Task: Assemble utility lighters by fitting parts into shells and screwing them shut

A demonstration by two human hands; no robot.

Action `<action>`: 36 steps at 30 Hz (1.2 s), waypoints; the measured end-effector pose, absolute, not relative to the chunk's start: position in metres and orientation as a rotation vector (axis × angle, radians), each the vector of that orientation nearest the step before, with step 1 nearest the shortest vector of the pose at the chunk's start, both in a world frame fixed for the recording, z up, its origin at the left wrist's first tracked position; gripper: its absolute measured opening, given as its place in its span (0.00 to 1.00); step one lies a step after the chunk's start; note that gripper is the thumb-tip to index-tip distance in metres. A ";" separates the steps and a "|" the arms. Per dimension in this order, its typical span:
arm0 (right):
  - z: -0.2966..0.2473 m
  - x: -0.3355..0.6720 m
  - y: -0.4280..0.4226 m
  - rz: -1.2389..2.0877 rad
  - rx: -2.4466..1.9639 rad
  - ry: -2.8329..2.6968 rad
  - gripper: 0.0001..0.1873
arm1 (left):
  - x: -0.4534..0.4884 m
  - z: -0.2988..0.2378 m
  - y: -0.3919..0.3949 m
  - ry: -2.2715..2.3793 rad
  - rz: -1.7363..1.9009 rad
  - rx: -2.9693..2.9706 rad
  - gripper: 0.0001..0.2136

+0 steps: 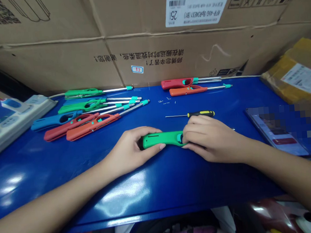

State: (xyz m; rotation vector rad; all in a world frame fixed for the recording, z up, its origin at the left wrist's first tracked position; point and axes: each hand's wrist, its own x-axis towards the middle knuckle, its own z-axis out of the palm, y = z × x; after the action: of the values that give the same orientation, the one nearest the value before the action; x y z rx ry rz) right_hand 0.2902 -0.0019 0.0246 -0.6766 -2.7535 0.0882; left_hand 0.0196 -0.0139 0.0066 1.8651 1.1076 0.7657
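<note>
A green long-necked gas lighter lies level between my two hands, close above or on the blue table. My left hand is closed around the butt end of its handle, thumb along the near side. Around the trigger end, my right hand grips the lighter with bent fingers. Its teal trigger shows just left of those fingers. Most of the metal neck is hidden behind my right hand; a small tip shows past the knuckles. Just beyond the right hand lies a black and yellow screwdriver, its shaft pointing left.
Several green, blue and red lighters lie at the back left. A red lighter and an orange lighter lie back right, near tiny white pieces. A power strip, phone, yellow-taped parcel and cardboard wall surround the table.
</note>
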 end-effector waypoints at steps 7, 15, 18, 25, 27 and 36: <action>0.029 0.291 -0.002 0.188 -0.700 -2.751 0.09 | 0.019 0.007 -0.012 1.062 0.760 1.808 0.16; 0.032 0.311 0.013 -0.089 -1.377 -2.426 0.14 | 0.017 0.006 -0.016 1.035 0.784 2.073 0.16; 0.026 0.321 0.022 -0.054 -1.589 -2.498 0.14 | 0.016 0.008 -0.019 1.018 0.758 2.197 0.17; 0.028 0.319 0.022 0.035 -1.679 -2.449 0.05 | 0.011 0.013 -0.017 1.090 0.678 2.354 0.18; 0.032 0.317 0.020 0.045 -1.737 -2.417 0.04 | 0.009 0.015 -0.016 1.110 0.616 2.386 0.17; 0.037 0.316 0.018 0.083 -1.860 -2.333 0.04 | 0.008 0.018 -0.017 1.096 0.594 2.332 0.15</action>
State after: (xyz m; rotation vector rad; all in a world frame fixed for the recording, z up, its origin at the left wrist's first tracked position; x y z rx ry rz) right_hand 0.3162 0.0178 0.0366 -1.8600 -2.3326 0.0826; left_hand 0.0083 -0.0171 0.0184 2.3318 1.0962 0.5942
